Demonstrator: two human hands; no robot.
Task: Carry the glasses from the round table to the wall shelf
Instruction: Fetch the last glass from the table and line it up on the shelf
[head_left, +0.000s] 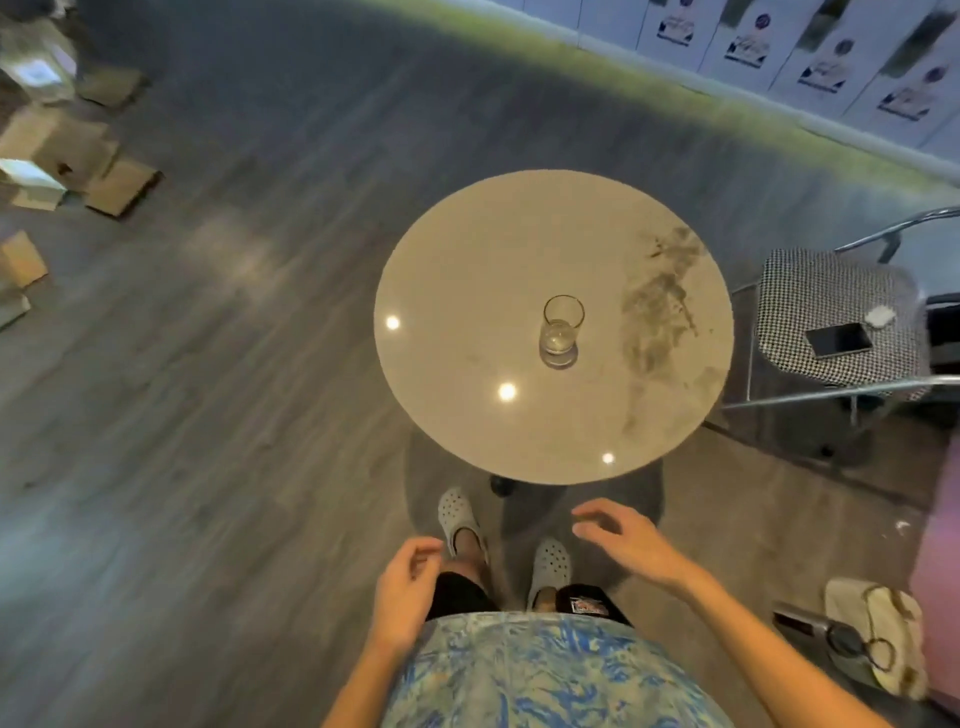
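Note:
One clear drinking glass (562, 325) stands upright near the middle of the round pale marble table (467, 291). I stand at the table's near edge. My left hand (406, 586) hangs low beside my hip, fingers loosely curled and holding nothing. My right hand (623, 538) is stretched forward below the table's near rim, fingers apart and empty, well short of the glass. No wall shelf is in view.
A chair with a checkered seat (831, 312) stands right of the table with a phone (837, 340) on it. Cardboard boxes (57, 156) lie on the floor at the far left. A bag (878, 639) sits on the floor at lower right. A wall with posters (753, 47) runs along the top right.

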